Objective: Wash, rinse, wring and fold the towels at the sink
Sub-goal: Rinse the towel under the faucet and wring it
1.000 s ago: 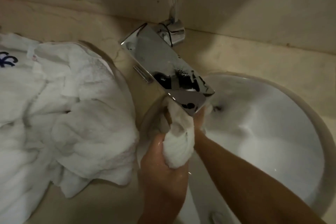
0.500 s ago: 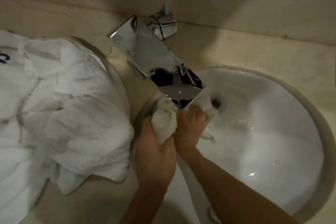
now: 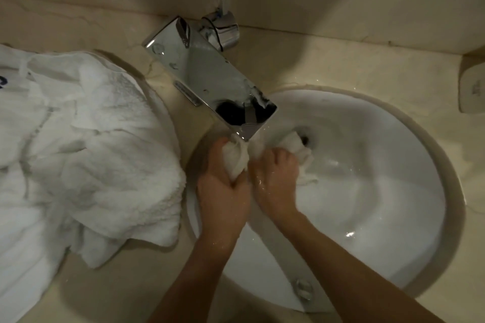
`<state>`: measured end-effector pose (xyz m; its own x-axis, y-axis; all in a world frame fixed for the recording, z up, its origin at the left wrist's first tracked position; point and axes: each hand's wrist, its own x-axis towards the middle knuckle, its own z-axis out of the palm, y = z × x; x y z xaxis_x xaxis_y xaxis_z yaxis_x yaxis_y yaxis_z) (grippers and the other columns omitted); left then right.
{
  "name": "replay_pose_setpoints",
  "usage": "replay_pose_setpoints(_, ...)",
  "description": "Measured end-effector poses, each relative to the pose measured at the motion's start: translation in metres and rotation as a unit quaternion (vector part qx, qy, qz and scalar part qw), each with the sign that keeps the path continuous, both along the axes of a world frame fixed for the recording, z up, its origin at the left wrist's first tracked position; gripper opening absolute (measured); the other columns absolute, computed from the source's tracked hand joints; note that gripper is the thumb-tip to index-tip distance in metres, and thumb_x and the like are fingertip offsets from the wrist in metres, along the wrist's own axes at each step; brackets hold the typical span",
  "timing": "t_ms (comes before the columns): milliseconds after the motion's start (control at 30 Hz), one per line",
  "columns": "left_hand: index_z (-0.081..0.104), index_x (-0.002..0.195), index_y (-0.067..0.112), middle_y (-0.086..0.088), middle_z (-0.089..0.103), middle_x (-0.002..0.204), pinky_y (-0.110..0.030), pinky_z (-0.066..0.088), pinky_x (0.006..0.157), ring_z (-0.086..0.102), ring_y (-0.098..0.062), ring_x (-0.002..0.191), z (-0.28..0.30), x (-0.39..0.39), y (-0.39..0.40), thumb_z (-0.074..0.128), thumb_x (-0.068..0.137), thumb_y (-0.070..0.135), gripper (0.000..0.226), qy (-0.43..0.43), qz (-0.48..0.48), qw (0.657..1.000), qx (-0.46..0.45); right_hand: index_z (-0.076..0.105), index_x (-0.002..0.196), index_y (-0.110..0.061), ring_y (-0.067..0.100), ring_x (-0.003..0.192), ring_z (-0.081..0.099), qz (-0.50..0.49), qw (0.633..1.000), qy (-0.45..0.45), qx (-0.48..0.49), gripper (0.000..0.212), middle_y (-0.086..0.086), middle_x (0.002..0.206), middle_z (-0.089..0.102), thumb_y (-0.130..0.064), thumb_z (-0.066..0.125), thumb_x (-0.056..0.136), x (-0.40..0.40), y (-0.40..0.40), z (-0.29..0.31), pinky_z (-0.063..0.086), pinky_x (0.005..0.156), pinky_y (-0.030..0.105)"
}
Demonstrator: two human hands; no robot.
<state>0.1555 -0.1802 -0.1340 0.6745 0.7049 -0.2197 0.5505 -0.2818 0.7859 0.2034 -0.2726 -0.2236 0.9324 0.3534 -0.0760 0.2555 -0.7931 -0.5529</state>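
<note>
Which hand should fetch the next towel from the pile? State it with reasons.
Left. The left hand grips the small white wet towel at the edge of the white oval sink nearest the heap of white towels; the right hand is further away.

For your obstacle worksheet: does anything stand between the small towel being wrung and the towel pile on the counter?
Nothing visible: the left hand and right hand grip the small white towel beside the white towel pile.

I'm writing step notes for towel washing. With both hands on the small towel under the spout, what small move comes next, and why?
Probably twist the hands opposite ways: the left hand and right hand each grip the bunched small towel over the sink, below the faucet, so wrung water would fall into the basin.
</note>
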Motion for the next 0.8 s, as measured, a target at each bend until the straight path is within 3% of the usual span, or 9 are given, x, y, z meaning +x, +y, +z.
replay_pose_setpoints(133,0.056,0.129,0.02,-0.003,0.064,0.114,-0.036,0.052,0.093,0.062,-0.018,0.107,-0.01,-0.01,0.007,0.046,0.086,0.037,0.047,0.092,-0.055,0.993,0.059,0.056,0.083,-0.015,0.032,0.089,0.05,-0.035,0.996,-0.008,-0.084,0.014,0.01,0.084,0.058,-0.027,0.051,0.077,-0.014,0.036,-0.014,0.044,0.092,0.052)
replay_pose_setpoints(267,0.054,0.129,0.021,-0.001,0.063,0.115,-0.039,0.055,0.084,0.063,-0.019,0.105,-0.018,-0.014,0.007,0.051,0.086,0.025,0.043,0.121,-0.14,0.981,0.057,0.069,0.067,-0.02,0.032,0.077,0.063,0.031,0.99,0.05,-0.131,0.03,0.006,0.073,0.064,-0.032,0.042,0.076,0.015,0.044,-0.008,0.053,0.078,0.047)
replay_pose_setpoints(333,0.051,0.132,0.021,-0.001,0.065,0.115,-0.038,0.055,0.08,0.065,-0.021,0.103,-0.019,-0.016,0.007,0.06,0.088,0.026,0.045,0.138,-0.136,0.98,0.054,0.06,0.058,-0.019,0.028,0.062,0.062,0.004,0.994,0.068,-0.087,0.021,0.006,0.061,0.06,-0.024,0.049,0.075,0.026,0.045,-0.003,0.052,0.065,0.039)
replay_pose_setpoints(400,0.048,0.131,0.021,-0.003,0.069,0.108,-0.036,0.054,0.075,0.067,-0.025,0.098,-0.016,-0.016,0.004,0.063,0.09,0.042,0.049,0.158,-0.109,0.98,0.059,0.059,0.062,-0.014,0.027,0.06,0.062,-0.099,0.985,0.128,0.052,0.011,0.011,0.063,0.06,-0.013,0.058,0.073,0.039,0.04,0.008,0.045,0.061,0.029)
replay_pose_setpoints(500,0.046,0.125,0.019,-0.005,0.069,0.104,-0.028,0.046,0.071,0.066,-0.029,0.095,-0.015,-0.004,-0.003,0.053,0.093,0.055,0.049,0.164,-0.097,0.981,0.045,0.059,0.086,-0.011,0.014,0.077,0.053,-0.237,0.885,0.36,0.174,0.021,0.004,0.083,0.052,-0.019,0.048,0.102,0.06,0.02,0.04,0.039,0.07,0.023)
replay_pose_setpoints(533,0.046,0.128,0.017,-0.007,0.068,0.107,-0.026,0.041,0.072,0.065,-0.03,0.097,-0.015,0.0,-0.004,0.05,0.095,0.055,0.05,0.18,-0.105,0.977,0.038,0.058,0.082,-0.016,0.005,0.073,0.051,-0.231,0.879,0.347,0.232,0.024,-0.002,0.08,0.053,-0.021,0.047,0.102,0.058,0.009,0.048,0.04,0.067,0.021)
replay_pose_setpoints(600,0.046,0.129,0.014,-0.011,0.066,0.114,-0.029,0.042,0.078,0.063,-0.033,0.104,-0.025,0.01,0.0,0.045,0.097,0.053,0.05,0.219,-0.101,0.97,0.012,0.058,0.073,-0.021,-0.002,0.063,0.051,-0.166,0.912,0.244,0.286,0.027,-0.011,0.07,0.058,-0.029,0.048,0.096,0.045,-0.003,0.058,0.041,0.062,0.021)
replay_pose_setpoints(700,0.048,0.123,0.014,-0.013,0.065,0.115,-0.039,0.049,0.081,0.062,-0.036,0.104,-0.045,0.02,0.012,0.052,0.094,0.039,0.039,0.243,-0.125,0.962,-0.01,0.067,0.091,-0.013,0.021,0.082,0.061,-0.024,0.985,0.141,0.097,0.043,0.006,0.087,0.068,-0.045,0.038,0.091,0.002,-0.006,0.024,0.045,0.073,0.038)
replay_pose_setpoints(800,0.049,0.131,0.019,-0.012,0.066,0.117,-0.033,0.045,0.079,0.061,-0.035,0.104,-0.051,0.024,0.022,0.051,0.092,0.029,0.04,0.202,-0.15,0.967,-0.039,0.064,0.085,-0.015,0.026,0.082,0.056,0.017,0.997,0.01,-0.074,0.035,0.005,0.083,0.06,-0.035,0.038,0.095,-0.014,0.01,-0.002,0.037,0.069,0.04)
